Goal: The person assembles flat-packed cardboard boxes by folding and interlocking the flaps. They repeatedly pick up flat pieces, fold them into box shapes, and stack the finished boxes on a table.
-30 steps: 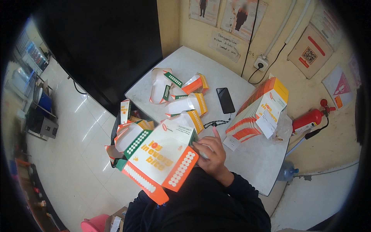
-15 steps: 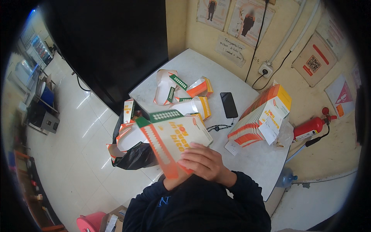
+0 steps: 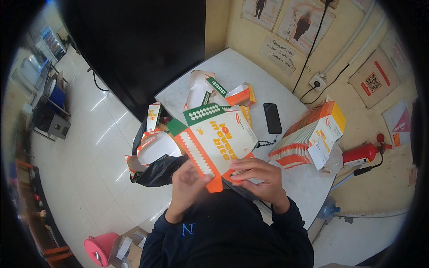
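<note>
A white, orange and green cardboard food box (image 3: pixel 219 134), partly folded with its flaps sticking out, is held up in front of my body. My left hand (image 3: pixel 188 182) grips its lower left orange edge, thumb on the near side. Opposite, my right hand (image 3: pixel 262 178) pinches the lower right corner beside an orange flap. Several folded open trays (image 3: pixel 199 87) of the same print lie behind it on the white table (image 3: pixel 241 67). More trays (image 3: pixel 158 149) fill a black plastic bag (image 3: pixel 154 176) at the left. To the right stands a thick stack of flat boxes (image 3: pixel 308 134).
A black phone (image 3: pixel 272 118) and a dark bead string (image 3: pixel 267 143) lie between the trays and the stack. Right of the table is a red fire extinguisher (image 3: pixel 359 155). A pink bucket (image 3: pixel 100 245) and a brown carton (image 3: pixel 129 250) stand on the floor at lower left.
My left hand has come out from behind the box to its lower left edge. My right hand has shifted right to the lower corner. The box now tilts differently.
</note>
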Motion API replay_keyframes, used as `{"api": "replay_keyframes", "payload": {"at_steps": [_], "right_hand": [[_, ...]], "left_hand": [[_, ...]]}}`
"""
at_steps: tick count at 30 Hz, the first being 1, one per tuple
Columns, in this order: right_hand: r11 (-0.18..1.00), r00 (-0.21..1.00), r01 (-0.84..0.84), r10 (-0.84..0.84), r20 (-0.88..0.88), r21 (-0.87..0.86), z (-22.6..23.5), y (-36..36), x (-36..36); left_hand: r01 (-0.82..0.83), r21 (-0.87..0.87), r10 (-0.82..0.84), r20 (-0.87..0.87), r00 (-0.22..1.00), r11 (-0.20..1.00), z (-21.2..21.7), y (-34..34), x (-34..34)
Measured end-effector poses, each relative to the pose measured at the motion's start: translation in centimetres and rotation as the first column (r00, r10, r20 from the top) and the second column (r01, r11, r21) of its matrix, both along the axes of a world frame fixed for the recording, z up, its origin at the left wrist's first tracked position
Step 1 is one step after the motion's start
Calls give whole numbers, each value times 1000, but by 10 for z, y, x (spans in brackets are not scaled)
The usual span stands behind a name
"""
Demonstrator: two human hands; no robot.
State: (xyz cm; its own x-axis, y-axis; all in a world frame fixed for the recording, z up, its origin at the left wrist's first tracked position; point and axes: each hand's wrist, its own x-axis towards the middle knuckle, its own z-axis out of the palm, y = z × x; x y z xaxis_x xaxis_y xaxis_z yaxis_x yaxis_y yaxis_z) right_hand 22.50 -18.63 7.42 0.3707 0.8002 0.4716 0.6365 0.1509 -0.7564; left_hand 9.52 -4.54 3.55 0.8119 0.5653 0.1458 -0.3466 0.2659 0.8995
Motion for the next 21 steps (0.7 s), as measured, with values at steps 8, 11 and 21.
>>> {"api": "replay_keyframes", "payload": {"at_steps": [8,11,21], "right_hand": [[959,955,223,-179,-237,176,-20,10,-20],[917,946,324,-310,-96,234,-24,16,-25],[816,874,486,-451,-181,314,-26,19,-33]], "left_hand": [[-423,813,462,219,859,400,-16,-5,10],[-446,852,473,285,834,273,-13,-10,21],[-268,766,233,159,960,584,4,-7,22]]}}
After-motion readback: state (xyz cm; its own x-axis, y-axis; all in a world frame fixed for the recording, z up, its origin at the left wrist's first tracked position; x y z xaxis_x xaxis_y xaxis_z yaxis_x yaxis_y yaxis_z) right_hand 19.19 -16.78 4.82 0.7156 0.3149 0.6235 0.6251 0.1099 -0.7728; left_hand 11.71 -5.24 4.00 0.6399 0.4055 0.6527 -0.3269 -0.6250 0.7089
